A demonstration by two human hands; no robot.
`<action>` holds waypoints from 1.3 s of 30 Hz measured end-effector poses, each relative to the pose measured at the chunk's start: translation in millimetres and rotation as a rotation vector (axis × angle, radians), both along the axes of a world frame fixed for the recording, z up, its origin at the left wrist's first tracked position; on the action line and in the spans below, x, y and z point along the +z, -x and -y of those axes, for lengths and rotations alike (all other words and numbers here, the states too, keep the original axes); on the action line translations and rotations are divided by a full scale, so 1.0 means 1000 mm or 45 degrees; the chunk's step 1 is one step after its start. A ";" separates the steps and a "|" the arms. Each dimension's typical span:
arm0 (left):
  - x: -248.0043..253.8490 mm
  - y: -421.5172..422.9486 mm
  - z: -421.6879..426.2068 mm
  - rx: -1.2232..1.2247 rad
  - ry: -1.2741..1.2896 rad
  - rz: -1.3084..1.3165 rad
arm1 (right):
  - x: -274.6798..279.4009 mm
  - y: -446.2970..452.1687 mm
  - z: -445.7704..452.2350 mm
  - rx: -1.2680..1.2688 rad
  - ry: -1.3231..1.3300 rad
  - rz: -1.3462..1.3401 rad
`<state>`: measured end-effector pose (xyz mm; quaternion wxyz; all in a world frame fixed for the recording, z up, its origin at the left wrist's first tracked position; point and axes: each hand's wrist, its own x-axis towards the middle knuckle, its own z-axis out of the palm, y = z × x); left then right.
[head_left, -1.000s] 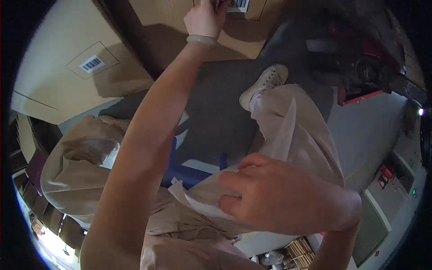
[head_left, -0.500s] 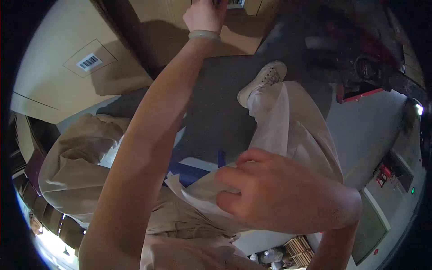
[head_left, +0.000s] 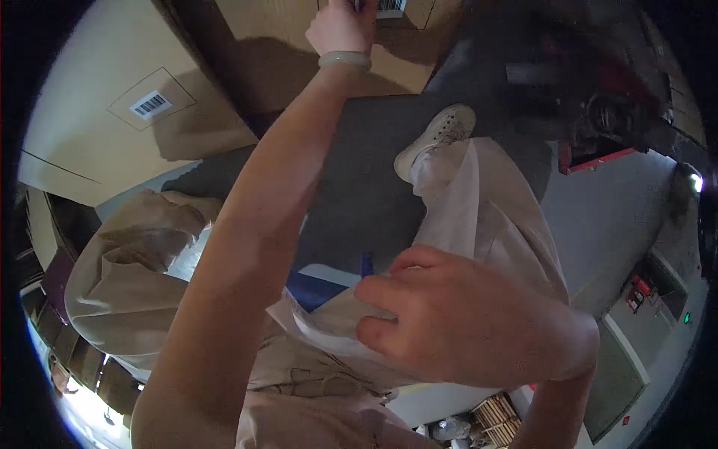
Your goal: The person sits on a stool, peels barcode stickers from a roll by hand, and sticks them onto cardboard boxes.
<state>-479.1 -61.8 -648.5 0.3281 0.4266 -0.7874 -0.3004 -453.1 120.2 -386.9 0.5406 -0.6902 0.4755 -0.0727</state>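
The left hand (head_left: 342, 28) was up at the front carton (head_left: 400, 69), just left of the barcode label (head_left: 390, 7) on its face. Something small and dark showed by the fingers, but the border of the view cut it off, so I could not tell whether that hand was clamped on anything or only rested against the cardboard. A pale bracelet (head_left: 345, 59) circled the wrist. The front carton stood on the dark floor (head_left: 359, 172), its lower right corner near the toe of the person's light shoe (head_left: 437, 141).

The right hand (head_left: 449, 314) hung over the person's lap, its back turned up, the fingers curled and the thumb apart from the forefinger with a gap between them. Pale trousers (head_left: 493, 202) spread beneath it. Near its fingertips, between the legs, a blue object (head_left: 321, 290) showed, partly hidden by the cloth and the left forearm.

A second carton (head_left: 120, 142) stood left of the first, a dark strip between their facing edges. It bore its own white label (head_left: 150, 105), framed by a thin outline towards its right edge. Well to the right of the shoe was a dim machine with a red edge (head_left: 598, 162), its details too dark to make out
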 end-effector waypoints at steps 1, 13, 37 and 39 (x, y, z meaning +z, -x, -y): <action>0.000 0.001 0.000 0.006 0.002 -0.002 | -0.001 0.000 0.000 0.018 0.003 0.018; 0.008 0.002 0.011 0.011 -0.018 0.037 | 0.006 0.001 0.002 0.046 -0.025 -0.032; 0.008 -0.027 0.043 0.006 0.049 0.300 | 0.011 0.004 -0.012 -0.105 0.263 -0.025; 0.005 -0.028 0.037 -0.025 0.102 0.387 | 0.012 0.005 -0.013 -0.117 0.306 -0.013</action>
